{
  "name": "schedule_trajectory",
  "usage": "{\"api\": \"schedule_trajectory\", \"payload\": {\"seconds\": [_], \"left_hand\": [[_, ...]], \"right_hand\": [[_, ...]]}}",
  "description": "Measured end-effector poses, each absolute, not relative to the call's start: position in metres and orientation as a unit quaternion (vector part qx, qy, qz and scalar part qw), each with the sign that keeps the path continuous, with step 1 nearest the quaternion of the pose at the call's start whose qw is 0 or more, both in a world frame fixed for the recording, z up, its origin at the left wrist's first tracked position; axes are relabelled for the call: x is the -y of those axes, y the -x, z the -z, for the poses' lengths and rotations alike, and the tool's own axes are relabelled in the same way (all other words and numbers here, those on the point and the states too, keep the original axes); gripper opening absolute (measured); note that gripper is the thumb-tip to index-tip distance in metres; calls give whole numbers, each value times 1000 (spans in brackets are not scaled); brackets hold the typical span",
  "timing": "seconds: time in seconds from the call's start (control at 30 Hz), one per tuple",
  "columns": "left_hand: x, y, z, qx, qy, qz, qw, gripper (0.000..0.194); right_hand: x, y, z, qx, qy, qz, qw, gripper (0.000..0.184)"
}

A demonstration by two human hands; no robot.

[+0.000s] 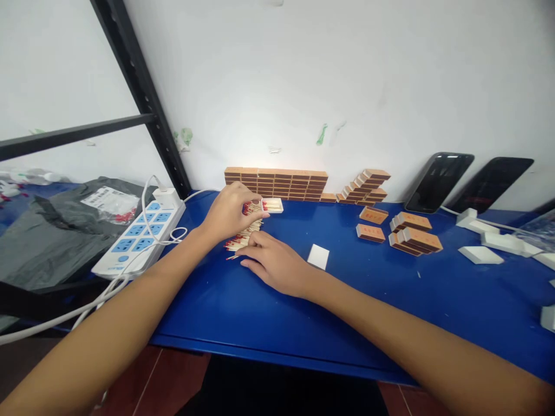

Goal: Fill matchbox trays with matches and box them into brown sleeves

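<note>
My left hand [232, 209] is closed at the left end of a small white matchbox tray [273, 209], thumb and forefinger on either side of it. Several red-tipped matches lie inside the tray. A loose pile of matches [243, 237] spreads over the blue table beneath and between my hands. At the near edge of that pile my right hand [275, 263] has its fingers curled, with thumb and forefinger around a few match ends; its other fingers are partly hidden. A white matchbox tray [318, 256], seemingly face down, lies right of my right hand.
Matchboxes stand in a stacked wall [277, 184], with a stepped stack [364, 186] beside it. More boxes [416, 234] lie to the right. Two phones [440, 182] lean on the wall near white blocks [481, 254]. A power strip [141, 234] with cables sits left.
</note>
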State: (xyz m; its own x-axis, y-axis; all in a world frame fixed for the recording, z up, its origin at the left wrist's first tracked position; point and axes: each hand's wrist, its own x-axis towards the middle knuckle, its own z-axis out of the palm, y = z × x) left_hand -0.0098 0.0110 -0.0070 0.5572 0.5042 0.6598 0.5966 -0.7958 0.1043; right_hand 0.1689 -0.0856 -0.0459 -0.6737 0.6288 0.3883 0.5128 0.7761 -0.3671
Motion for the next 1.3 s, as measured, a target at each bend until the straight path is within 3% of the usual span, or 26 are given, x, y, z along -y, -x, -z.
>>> {"api": "schedule_trajectory", "payload": {"seconds": [0.47, 0.83, 1.3], "left_hand": [[-10, 9, 6, 316, 879, 349, 68, 44], [-9, 8, 8, 298, 889, 338, 75, 35], [-6, 6, 11, 280, 900, 323, 80, 40]], "right_hand": [[85, -168, 46, 876, 348, -180, 282, 9], [83, -191, 39, 880, 383, -129, 248, 10], [34, -257, 20, 822, 442, -79, 351, 8]]}}
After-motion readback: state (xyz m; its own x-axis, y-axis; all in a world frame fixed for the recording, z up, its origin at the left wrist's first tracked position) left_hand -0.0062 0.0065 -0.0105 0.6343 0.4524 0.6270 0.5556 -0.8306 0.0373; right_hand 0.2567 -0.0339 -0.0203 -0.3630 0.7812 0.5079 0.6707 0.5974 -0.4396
